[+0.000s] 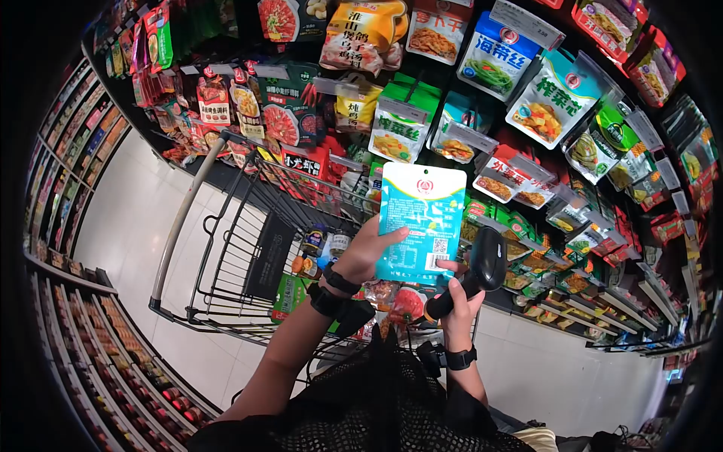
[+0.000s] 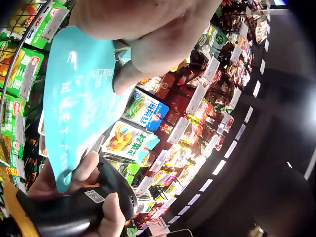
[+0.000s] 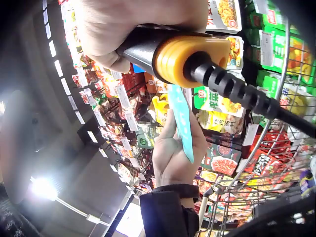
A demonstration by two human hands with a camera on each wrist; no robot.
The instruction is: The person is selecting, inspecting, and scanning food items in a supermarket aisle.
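Above the black wire shopping cart, the flat teal plastic snack pouch is held upright with its printed back panel and barcode facing the head camera. Left hand grasps the pouch at its lower left edge, thumb on the back panel and fingers curled behind it; the pouch rises above the hand toward the shelf. In the left wrist view the same pouch is pinched between thumb and fingers close to the lens. In the right wrist view the pouch appears edge-on, clamped in the left hand.

Right hand is clenched around the grip of the black handheld barcode scanner with an orange base. The scanner head sits just beside the lower right corner of the pouch, near the barcode. A coiled black cable leaves the orange base.

Behind both hands, the shelf wall of hanging packaged foods fills the background. White floor tiles lie to the left of the cart.
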